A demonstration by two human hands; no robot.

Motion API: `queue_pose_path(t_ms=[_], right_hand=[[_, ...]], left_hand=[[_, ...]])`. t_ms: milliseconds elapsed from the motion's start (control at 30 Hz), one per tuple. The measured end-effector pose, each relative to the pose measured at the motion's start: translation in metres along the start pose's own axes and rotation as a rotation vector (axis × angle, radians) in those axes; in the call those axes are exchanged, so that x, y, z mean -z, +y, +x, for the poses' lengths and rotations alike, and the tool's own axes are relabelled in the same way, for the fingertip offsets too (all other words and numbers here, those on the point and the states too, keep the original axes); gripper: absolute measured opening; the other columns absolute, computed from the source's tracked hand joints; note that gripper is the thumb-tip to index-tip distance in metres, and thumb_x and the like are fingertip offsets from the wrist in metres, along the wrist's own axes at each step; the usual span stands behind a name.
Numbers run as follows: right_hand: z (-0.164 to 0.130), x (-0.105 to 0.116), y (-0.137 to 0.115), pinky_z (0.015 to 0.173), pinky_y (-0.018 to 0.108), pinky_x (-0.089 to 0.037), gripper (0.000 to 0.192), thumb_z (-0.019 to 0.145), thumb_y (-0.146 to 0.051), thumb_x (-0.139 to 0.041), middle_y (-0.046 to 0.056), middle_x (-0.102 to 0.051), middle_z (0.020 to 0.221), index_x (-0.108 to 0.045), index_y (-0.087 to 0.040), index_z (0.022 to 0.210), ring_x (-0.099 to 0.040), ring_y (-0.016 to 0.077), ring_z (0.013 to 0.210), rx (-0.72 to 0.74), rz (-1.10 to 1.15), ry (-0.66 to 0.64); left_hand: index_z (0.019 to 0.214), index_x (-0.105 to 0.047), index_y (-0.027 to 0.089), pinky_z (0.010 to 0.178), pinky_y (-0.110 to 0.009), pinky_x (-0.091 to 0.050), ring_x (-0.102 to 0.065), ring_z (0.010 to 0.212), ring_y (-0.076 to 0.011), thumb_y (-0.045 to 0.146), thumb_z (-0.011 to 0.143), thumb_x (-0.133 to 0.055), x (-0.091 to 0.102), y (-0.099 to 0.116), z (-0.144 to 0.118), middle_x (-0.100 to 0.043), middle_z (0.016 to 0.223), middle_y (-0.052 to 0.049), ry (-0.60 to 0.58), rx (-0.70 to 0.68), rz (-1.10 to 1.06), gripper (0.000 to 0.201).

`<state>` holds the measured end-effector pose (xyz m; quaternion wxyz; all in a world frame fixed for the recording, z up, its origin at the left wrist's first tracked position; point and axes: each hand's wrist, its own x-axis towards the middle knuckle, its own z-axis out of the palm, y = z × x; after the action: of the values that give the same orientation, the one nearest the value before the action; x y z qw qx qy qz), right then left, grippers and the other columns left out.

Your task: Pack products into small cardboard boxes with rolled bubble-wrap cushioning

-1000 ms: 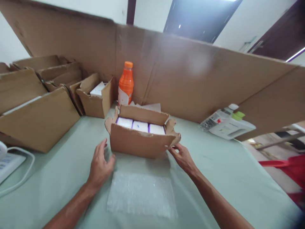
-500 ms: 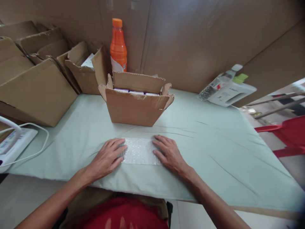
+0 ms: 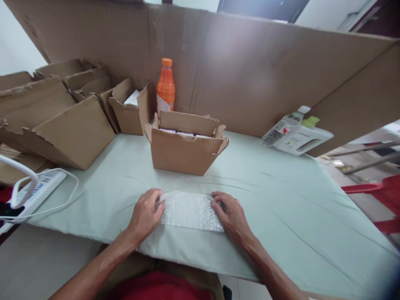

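Bubble wrap (image 3: 191, 211), orange-bottle label (image 3: 163, 105) blurred

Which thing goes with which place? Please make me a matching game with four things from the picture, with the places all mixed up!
Things
1. bubble wrap
2. orange bottle
3. white jug
4. power strip

Places
A. next to a clear bottle
B. at the left side of the picture, low down
C. behind the open cardboard box in the middle
D. between the left hand and the right hand

Right pairs: 1-D, 2-C, 3-A, 4-B
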<state>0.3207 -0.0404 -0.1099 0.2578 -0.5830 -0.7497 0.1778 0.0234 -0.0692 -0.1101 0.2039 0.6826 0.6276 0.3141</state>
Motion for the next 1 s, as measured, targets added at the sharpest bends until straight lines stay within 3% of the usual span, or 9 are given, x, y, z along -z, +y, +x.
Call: queue_pose_path(t_ms=[100, 233, 367, 500, 567, 700, 800, 867, 1000], right_hand=[[-0.005, 0.012, -0.001, 0.076, 0.038, -0.054, 0.038, 0.088, -0.047, -0.053, 0.010, -0.073, 0.102, -0.064, -0.019, 0.112, -0.068, 0.0217, 0.081, -0.189, 0.205, -0.044], [-0.015, 0.028, -0.003, 0.074, 0.036, -0.056, 0.071, 0.086, -0.050, -0.058, 0.009, -0.073, 0.104, -0.045, -0.018, 0.148, -0.067, 0.0187, 0.074, -0.274, 0.293, -0.173], [-0.019, 0.029, -0.012, 0.082, 0.039, -0.056, 0.039, 0.087, -0.040, -0.058, 0.009, -0.076, 0.103, -0.074, -0.023, 0.119, -0.070, 0.0239, 0.087, -0.133, 0.235, -0.356], [-0.006, 0.039, -0.032, 0.086, 0.039, -0.056, 0.025, 0.091, -0.032, -0.055, 0.006, -0.078, 0.096, -0.079, -0.025, 0.094, -0.072, 0.0237, 0.091, 0.076, 0.169, -0.293], [0.009, 0.056, -0.050, 0.082, 0.035, -0.058, 0.023, 0.092, -0.030, -0.056, 0.005, -0.078, 0.096, -0.077, -0.026, 0.098, -0.073, 0.0217, 0.089, 0.216, 0.134, -0.155], [0.061, 0.105, -0.094, 0.078, 0.031, -0.057, 0.026, 0.093, -0.031, -0.059, 0.007, -0.075, 0.111, -0.072, -0.026, 0.115, -0.070, 0.0225, 0.100, 0.401, 0.034, 0.201], [0.119, 0.133, -0.114, 0.079, 0.034, -0.053, 0.031, 0.090, -0.035, -0.059, 0.007, -0.074, 0.110, -0.072, -0.021, 0.116, -0.068, 0.0226, 0.095, 0.384, -0.018, 0.329], [0.160, 0.140, -0.116, 0.073, 0.031, -0.051, 0.031, 0.089, -0.036, -0.057, 0.006, -0.074, 0.098, -0.073, -0.018, 0.109, -0.066, 0.0194, 0.083, 0.294, -0.031, 0.175], [0.216, 0.136, -0.111, 0.056, 0.026, -0.041, 0.022, 0.083, -0.032, -0.055, 0.001, -0.068, 0.073, -0.072, -0.018, 0.080, -0.056, 0.0150, 0.064, 0.152, -0.183, -0.403]], left_hand=[[0.141, -0.047, 0.016, 0.074, -0.035, -0.053, -0.063, 0.073, -0.0201, 0.036, 0.087, -0.052, 0.009, 0.007, -0.009, -0.064, 0.081, -0.001, -0.073, 0.201, -0.156, 0.058], [0.157, -0.026, 0.021, 0.087, -0.034, -0.052, -0.067, 0.095, -0.0205, 0.035, 0.087, -0.054, 0.015, 0.006, -0.018, -0.068, 0.100, -0.005, -0.133, 0.278, -0.329, 0.077], [0.122, -0.068, 0.020, 0.090, -0.032, -0.052, -0.066, 0.107, -0.0223, 0.023, 0.085, -0.048, 0.010, 0.001, -0.025, -0.071, 0.110, -0.008, -0.193, 0.112, -0.320, 0.042], [0.087, -0.073, 0.020, 0.068, -0.024, -0.053, -0.069, 0.078, -0.0158, 0.011, 0.084, -0.044, 0.020, 0.005, -0.015, -0.073, 0.085, -0.003, -0.227, -0.084, -0.239, 0.031], [0.090, -0.072, 0.020, 0.070, -0.023, -0.053, -0.069, 0.077, -0.0145, 0.009, 0.085, -0.046, 0.040, 0.016, 0.002, -0.073, 0.084, -0.002, -0.079, -0.272, -0.171, 0.029], [0.110, -0.069, 0.017, 0.087, -0.027, -0.053, -0.069, 0.094, -0.0176, 0.013, 0.088, -0.055, 0.094, 0.055, 0.062, -0.073, 0.100, -0.006, 0.461, -0.638, 0.049, 0.026], [0.114, -0.066, 0.015, 0.095, -0.034, -0.050, -0.065, 0.102, -0.0215, 0.025, 0.088, -0.056, 0.124, 0.080, 0.119, -0.070, 0.106, -0.009, 0.636, -0.686, 0.100, 0.029], [0.097, -0.068, 0.015, 0.089, -0.035, -0.050, -0.063, 0.095, -0.0217, 0.036, 0.091, -0.049, 0.135, 0.089, 0.154, -0.068, 0.096, -0.007, 0.456, -0.597, 0.108, 0.028], [0.054, -0.046, 0.020, 0.057, -0.027, -0.038, -0.042, 0.055, -0.0132, 0.036, 0.088, -0.045, 0.141, 0.091, 0.201, -0.041, 0.055, 0.002, -0.196, -0.248, 0.199, 0.038]])
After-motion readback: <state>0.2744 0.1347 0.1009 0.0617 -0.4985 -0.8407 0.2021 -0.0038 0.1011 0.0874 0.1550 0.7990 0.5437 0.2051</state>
